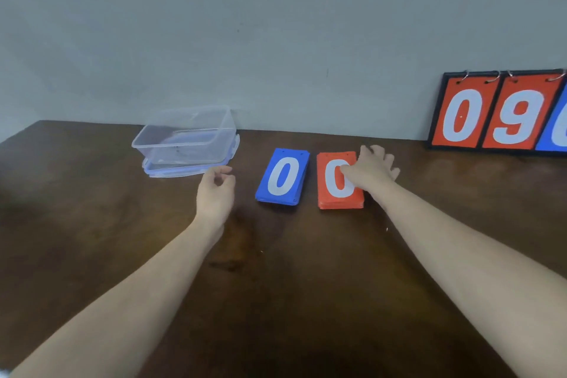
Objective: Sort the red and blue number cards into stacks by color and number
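Two stacks of number cards lie side by side on the brown table. The blue stack [282,176] shows a white 0 on top. To its right, the red stack [333,184] also shows a white 0. My right hand [371,167] lies on the red stack's right half, thumb pressed on the top card, fingers spread past its right edge. My left hand [216,189] hovers left of the blue stack, fingers loosely curled, holding nothing.
A clear plastic box [187,135] stands on its lid at the back left, just beyond my left hand. A black-framed flip scoreboard [497,113] with red 0 and 9 cards leans on the wall at the back right. The wooden table [276,270] stretches toward me.
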Demonstrator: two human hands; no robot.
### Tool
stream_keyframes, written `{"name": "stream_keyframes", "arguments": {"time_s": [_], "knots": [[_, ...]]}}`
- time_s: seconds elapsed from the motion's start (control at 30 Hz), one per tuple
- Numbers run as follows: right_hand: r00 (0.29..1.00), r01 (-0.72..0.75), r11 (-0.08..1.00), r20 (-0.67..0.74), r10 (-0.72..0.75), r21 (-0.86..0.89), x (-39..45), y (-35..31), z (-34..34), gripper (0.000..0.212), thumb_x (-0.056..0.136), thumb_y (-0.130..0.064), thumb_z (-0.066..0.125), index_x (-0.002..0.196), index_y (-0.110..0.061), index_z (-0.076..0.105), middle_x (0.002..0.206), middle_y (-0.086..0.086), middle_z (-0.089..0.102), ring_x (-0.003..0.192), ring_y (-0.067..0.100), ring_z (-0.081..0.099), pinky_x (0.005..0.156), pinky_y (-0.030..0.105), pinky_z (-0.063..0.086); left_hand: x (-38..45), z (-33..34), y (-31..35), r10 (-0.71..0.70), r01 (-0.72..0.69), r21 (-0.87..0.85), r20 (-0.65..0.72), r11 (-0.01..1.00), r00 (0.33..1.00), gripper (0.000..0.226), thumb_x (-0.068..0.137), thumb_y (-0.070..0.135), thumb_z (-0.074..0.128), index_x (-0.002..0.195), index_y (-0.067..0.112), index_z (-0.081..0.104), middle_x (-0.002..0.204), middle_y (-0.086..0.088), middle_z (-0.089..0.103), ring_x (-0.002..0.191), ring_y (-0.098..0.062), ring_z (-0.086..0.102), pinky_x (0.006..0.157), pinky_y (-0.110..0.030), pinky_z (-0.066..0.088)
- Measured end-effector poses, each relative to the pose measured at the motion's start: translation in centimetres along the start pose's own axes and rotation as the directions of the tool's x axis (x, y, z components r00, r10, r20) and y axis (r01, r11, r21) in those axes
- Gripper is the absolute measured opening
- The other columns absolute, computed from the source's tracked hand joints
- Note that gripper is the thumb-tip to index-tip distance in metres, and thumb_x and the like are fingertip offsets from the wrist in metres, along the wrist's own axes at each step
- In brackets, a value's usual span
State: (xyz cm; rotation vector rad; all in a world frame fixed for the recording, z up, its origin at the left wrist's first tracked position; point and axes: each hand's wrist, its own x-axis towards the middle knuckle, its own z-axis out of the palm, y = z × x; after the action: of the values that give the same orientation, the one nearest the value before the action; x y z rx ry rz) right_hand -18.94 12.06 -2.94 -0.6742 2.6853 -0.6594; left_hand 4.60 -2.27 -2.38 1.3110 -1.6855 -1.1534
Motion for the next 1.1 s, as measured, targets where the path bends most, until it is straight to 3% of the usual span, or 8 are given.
{"name": "stream_keyframes", "arguments": {"time_s": [0.17, 0.23, 0.37, 0.6, 0.7, 0.77, 0.87, 1.1], "knots": [[0.949, 0.311, 0.89, -0.155, -0.273, 0.335, -0.9, -5.2, 1.0, 0.055, 0.094, -0.021, 0.054, 0.147, -0.024, 0.042, 0.137, -0.001, 0.055, 0.121, 0.018, 0.051, 0.096, 0.027, 0.043, 6.4, -3.3, -1.8, -0.008, 0.005, -0.019, -0.157, 1.0, 0.987, 0.017, 0.094, 0.018, 0.051, 0.111, 0.02, 0.051, 0.106, -0.001, 0.055, 0.092, -0.02, 0.054, 0.076, -0.028, 0.042], [0.949, 0.308, 0.788, -0.11, -0.296, 0.533, -1.8, -9.4, 2.1, 0.049, 0.096, -0.025, 0.054, 0.144, -0.026, 0.044, 0.128, -0.005, 0.06, 0.102, 0.007, 0.058, 0.079, 0.017, 0.044, 9.6, -4.9, -2.8, -0.006, 0.015, 0.031, -0.279, 0.999, 0.96, 0.023, 0.092, 0.021, 0.054, 0.115, 0.018, 0.051, 0.126, -0.008, 0.052, 0.108, -0.027, 0.054, 0.091, -0.037, 0.043], [0.967, 0.178, 0.704, 0.01, -0.254, 0.688, -1.9, -18.0, 5.8, 0.055, 0.094, -0.044, 0.058, 0.144, -0.029, 0.044, 0.134, -0.007, 0.056, 0.114, 0.009, 0.057, 0.088, 0.025, 0.041, 15.4, -8.6, -4.5, 0.043, -0.025, 0.043, -0.499, 0.999, 0.865, 0.046, 0.09, 0.03, 0.054, 0.132, 0.012, 0.045, 0.142, -0.009, 0.04, 0.127, -0.031, 0.044, 0.105, -0.044, 0.031], [0.97, -0.063, 0.708, 0.211, -0.123, 0.704, -0.9, -26.0, 11.6, 0.091, 0.078, -0.075, 0.057, 0.154, -0.035, 0.029, 0.157, -0.013, 0.036, 0.143, 0.015, 0.038, 0.116, 0.039, 0.03, 23.1, -14.5, -5.9, -0.086, 0.093, -0.248, 0.037, 0.964, 0.996, 0.069, 0.099, 0.058, 0.038, 0.157, 0.031, 0.013, 0.162, 0.003, 0.023, 0.142, -0.022, 0.035, 0.117, -0.041, 0.03], [0.964, -0.054, 0.729, 0.226, -0.14, 0.682, -1.3, -26.6, 12.8, 0.044, 0.089, -0.061, 0.054, 0.123, -0.034, 0.062, 0.126, -0.014, 0.066, 0.115, 0.01, 0.062, 0.105, 0.037, 0.047, 24.1, -16.2, -5.8, -0.05, 0.071, -0.087, 0.225, 0.994, 0.973, 0.067, 0.1, 0.056, 0.038, 0.158, 0.028, 0.02, 0.155, 0.002, 0.037, 0.132, -0.022, 0.044, 0.109, -0.037, 0.037], [0.967, -0.036, 0.714, 0.205, -0.152, 0.7, -2.7, -26.9, 12.6, 0.02, 0.097, -0.047, 0.052, 0.108, -0.035, 0.064, 0.113, -0.013, 0.07, 0.104, 0.008, 0.066, 0.091, 0.03, 0.054, 24.0, -17.2, -6.0, -0.039, 0.049, -0.032, 0.259, 0.998, 0.965, 0.062, 0.1, 0.051, 0.038, 0.156, 0.027, 0.027, 0.145, 0.003, 0.047, 0.114, -0.018, 0.056, 0.099, -0.035, 0.045], [0.972, -0.021, 0.716, 0.181, -0.147, 0.698, -5.3, -26.0, 12.7, 0.024, 0.099, -0.042, 0.052, 0.12, -0.033, 0.059, 0.114, -0.015, 0.065, 0.103, 0.008, 0.065, 0.083, 0.027, 0.054, 22.9, -18.7, -6.8, -0.041, 0.04, 0.009, 0.284, 0.999, 0.958, 0.047, 0.099, 0.04, 0.04, 0.141, 0.02, 0.046, 0.12, 0.004, 0.061, 0.094, -0.009, 0.06, 0.074, -0.026, 0.045], [0.979, 0.06, 0.81, 0.122, -0.161, 0.583, -11.6, -21.5, 12.4, 0.043, 0.096, -0.054, 0.051, 0.129, -0.029, 0.063, 0.13, -0.015, 0.059, 0.116, 0.007, 0.056, 0.091, 0.024, 0.046, 16.9, -21.8, -7.8, -0.075, 0.098, -0.054, 0.325, 0.994, 0.943, 0.052, 0.086, 0.048, 0.049, 0.126, 0.016, 0.049, 0.118, 0.0, 0.058, 0.11, -0.021, 0.061, 0.103, -0.046, 0.048]]}}
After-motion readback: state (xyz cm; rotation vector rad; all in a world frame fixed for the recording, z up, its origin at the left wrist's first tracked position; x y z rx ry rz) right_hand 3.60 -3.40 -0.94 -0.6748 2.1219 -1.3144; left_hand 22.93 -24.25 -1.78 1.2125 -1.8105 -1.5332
